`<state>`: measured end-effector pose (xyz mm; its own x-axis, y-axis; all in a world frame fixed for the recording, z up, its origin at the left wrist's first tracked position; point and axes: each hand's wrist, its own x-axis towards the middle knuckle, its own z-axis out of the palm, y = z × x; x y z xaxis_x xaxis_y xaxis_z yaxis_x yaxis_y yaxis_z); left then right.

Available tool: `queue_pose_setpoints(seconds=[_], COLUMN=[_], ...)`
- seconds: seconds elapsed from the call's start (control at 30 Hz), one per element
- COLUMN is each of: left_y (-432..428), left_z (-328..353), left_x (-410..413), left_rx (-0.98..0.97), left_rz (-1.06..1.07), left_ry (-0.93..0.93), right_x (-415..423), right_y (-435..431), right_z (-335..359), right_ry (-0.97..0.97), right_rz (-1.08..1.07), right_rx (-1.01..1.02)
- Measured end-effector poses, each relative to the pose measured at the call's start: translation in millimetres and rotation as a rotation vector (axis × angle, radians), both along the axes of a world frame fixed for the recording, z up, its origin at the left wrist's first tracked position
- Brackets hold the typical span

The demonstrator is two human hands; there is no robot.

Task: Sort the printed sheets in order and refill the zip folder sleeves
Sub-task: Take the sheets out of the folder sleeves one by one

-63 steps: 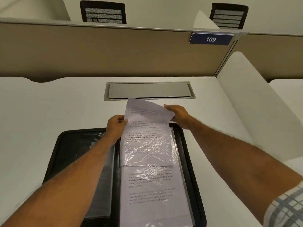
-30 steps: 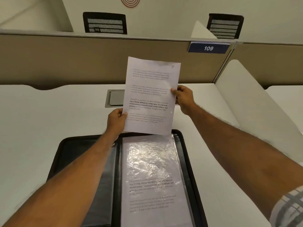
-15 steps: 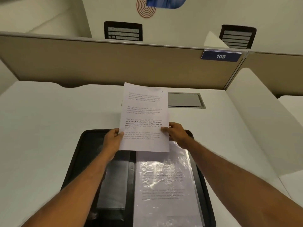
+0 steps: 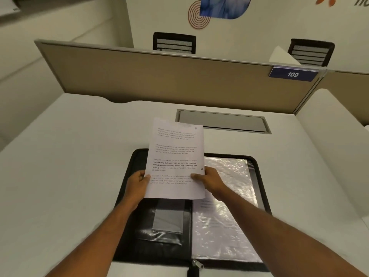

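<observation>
The pale surface point(image 4: 69, 156) carries an open black zip folder point(image 4: 159, 254). On the folder's right half lies a crinkled, glossy clear sleeve point(image 4: 225, 226) with print faintly showing through it. Above the folder's left half a printed sheet point(image 4: 175, 156) is held upright, its top reaching past the folder's far edge. From where I stand the risk is plain: that wrinkled sleeve could snag a corner and buckle the thin paper, or a sheet could go in out of order. The sheet is flat, with four text blocks and what looks like a 3 at its top corner. The left hand point(image 4: 137, 182) and right hand point(image 4: 209, 180) each pinch a lower side edge.
</observation>
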<state>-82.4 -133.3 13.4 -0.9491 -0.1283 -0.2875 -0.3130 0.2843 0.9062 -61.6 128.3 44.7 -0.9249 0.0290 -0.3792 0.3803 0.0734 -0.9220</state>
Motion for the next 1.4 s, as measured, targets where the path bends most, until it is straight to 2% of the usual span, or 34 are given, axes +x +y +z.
queue_pose_setpoints(seconds=[0.23, 0.6, 0.8, 0.9, 0.97, 1.03, 1.1, 1.17, 1.23, 1.33, 1.4], left_y=[-68, -194, -234, -252, -266, -277, -288, -295, -298, -293, -284], left_z=[0, 2, 0, -2, -3, -3, -5, -5, -6, -7, -7], left_x=[26, 45, 51, 53, 54, 54, 54, 55, 57, 62, 66], left_rx=[-0.069, -0.229, -0.373, -0.408, -0.424, -0.439, -0.459, -0.475, -0.502, -0.688, -0.791], left_rz=[-0.003, 0.051, 0.083, 0.099, 0.116, 0.122, 0.13, 0.14, 0.148, 0.152, 0.058], left_ry=[-0.033, -0.077, -0.065, -0.068, -0.078, -0.088, -0.101, -0.117, -0.114, -0.042, 0.069], right_x=[11, 15, 20, 21, 23, 26, 30, 32, 34, 37, 39], right_y=[-66, -183, -233, -253, -262, -267, -273, -282, -290, -293, -294], right_z=[-11, -12, -5, -4, -5, -13, -22, -27, -32, -38, -41], right_ry=[0.005, -0.073, -0.078, -0.048, 0.012, 0.181, 0.372, 0.441, 0.432, 0.383, 0.36], right_rz=[-0.038, 0.157, 0.264, 0.294, 0.301, 0.343, 0.45, 0.596, 0.706, 0.803, 0.824], right_rx=[0.051, 0.148, 0.199, 0.339, 0.527, 0.833, 1.019, 1.063, 1.095, 1.118, 1.115])
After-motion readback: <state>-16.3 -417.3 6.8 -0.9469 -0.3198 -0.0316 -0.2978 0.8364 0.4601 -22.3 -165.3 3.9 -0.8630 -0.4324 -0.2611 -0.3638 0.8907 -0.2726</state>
